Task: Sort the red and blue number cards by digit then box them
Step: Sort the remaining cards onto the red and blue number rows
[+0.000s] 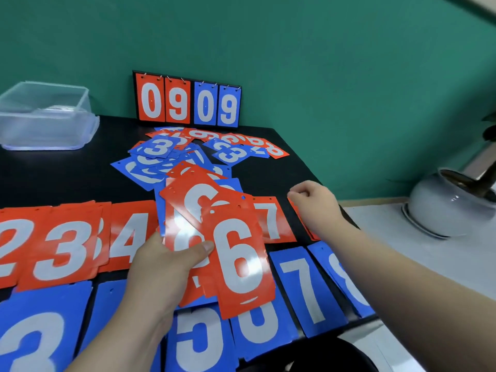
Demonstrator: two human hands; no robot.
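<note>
Head: left hand (163, 267) gripping red cards (214, 237)

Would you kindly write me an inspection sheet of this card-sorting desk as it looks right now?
Surface: black table, mostly covered by cards.
Job's things: red row showing 2, 3, 4, 7; blue row showing 3, 5, 7; unsorted pile behind; clear box at far left.
Clutter: scoreboard reading 0909 against the wall.
Grippers: left hand holds a fan of red cards, a 6 on top; right hand curled over a red card at the row's right end.
Cables: nothing seen.
Surroundings: green wall; white pot on the side counter.
</note>
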